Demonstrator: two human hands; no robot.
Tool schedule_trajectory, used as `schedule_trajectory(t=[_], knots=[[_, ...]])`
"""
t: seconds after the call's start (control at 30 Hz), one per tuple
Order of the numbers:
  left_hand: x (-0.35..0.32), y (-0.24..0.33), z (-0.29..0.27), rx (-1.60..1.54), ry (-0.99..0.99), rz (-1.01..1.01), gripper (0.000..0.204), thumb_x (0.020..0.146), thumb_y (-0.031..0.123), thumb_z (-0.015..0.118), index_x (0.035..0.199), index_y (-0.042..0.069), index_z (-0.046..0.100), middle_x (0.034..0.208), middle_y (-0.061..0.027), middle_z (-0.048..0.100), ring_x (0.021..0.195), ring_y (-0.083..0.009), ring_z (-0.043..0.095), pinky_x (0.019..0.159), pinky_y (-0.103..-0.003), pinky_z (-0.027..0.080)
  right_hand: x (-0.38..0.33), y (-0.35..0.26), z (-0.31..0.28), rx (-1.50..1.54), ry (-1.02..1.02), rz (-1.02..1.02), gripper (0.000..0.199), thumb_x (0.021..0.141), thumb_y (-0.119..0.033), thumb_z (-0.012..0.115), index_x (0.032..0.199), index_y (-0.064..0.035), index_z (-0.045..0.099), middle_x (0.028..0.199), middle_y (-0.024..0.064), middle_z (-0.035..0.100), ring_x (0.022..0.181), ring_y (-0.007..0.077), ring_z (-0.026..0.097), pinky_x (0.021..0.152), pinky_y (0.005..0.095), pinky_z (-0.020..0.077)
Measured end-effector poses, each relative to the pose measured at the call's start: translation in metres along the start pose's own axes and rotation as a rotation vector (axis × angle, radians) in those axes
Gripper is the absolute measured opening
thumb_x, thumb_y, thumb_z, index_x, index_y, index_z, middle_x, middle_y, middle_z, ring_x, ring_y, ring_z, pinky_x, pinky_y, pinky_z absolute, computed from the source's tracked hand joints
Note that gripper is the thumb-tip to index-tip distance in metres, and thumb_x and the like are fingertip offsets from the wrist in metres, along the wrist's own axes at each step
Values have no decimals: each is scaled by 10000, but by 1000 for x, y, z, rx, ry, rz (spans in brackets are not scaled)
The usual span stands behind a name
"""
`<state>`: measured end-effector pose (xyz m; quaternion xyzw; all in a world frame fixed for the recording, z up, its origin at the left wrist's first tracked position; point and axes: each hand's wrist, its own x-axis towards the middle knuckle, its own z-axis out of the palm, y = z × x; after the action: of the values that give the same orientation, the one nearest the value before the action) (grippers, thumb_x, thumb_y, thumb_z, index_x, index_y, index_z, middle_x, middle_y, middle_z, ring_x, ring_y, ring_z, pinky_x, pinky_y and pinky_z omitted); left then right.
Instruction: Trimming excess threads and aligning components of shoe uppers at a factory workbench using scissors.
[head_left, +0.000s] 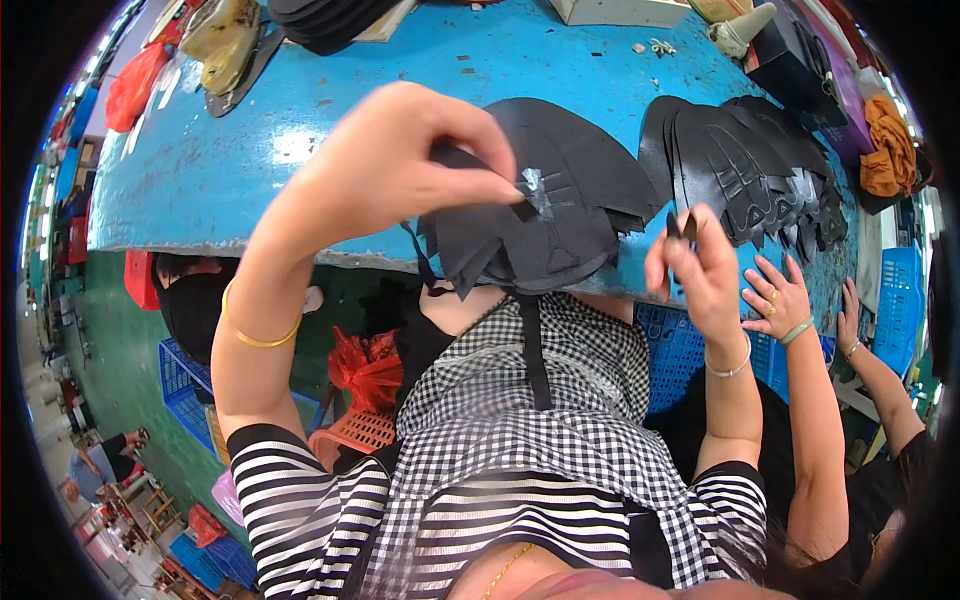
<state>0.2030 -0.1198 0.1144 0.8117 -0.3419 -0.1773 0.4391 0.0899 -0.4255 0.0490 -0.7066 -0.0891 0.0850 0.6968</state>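
My left hand (pixel 390 165) is over the tabletop (pixel 430 50), grip nearly closed — thumb and forefinger pinch what looks like a small black strip (pixel 524 208), right above the black panels (pixel 585 180). Those lie stacked at the near edge in front of me, pale marks at the middle. My right hand (pixel 705 265) is right of the stack, fingers curled on a small dark tool (pixel 682 230) — can't tell which kind. More black pieces (pixel 735 165) overlap farther right, near a co-worker's hand (pixel 785 302).
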Motion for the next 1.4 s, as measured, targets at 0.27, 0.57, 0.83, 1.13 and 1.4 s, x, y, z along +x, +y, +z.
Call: schedule_trajectory(t=[0.27,0.57,0.83,1.13,1.4], knots=[[49,-42,32,129,-271,-65,178,785,187,752,829,19,712,731,-91,669,699,-207,600,708,-310,481,29,16,-9,-67,91,83,136,1028,-175,521,964,-57,499,742,37,630,574,37,514,509,180,409],[59,-52,33,120,-312,-31,167,776,201,758,804,45,705,709,-104,648,684,-246,585,686,-344,470,44,-10,-4,-375,-113,-57,70,893,-24,653,962,-9,648,791,53,681,668,102,665,563,220,493],[64,-52,33,263,-342,141,214,746,256,779,810,69,695,694,-108,647,681,-311,613,640,-395,467,74,-12,16,-804,-317,-184,120,819,-140,707,902,-117,624,704,51,641,593,253,622,498,344,455],[57,-64,24,363,-185,149,240,756,257,777,861,57,697,673,-108,634,654,-297,612,600,-386,470,85,-15,10,-872,-489,-178,137,793,-136,704,879,-121,599,712,30,639,647,254,641,525,361,467],[60,-57,25,372,-223,126,146,808,159,697,890,40,677,716,-119,630,663,-306,603,629,-395,467,99,-9,23,-1153,-336,-332,144,807,-158,689,901,-132,583,727,28,636,657,237,653,512,354,469]])
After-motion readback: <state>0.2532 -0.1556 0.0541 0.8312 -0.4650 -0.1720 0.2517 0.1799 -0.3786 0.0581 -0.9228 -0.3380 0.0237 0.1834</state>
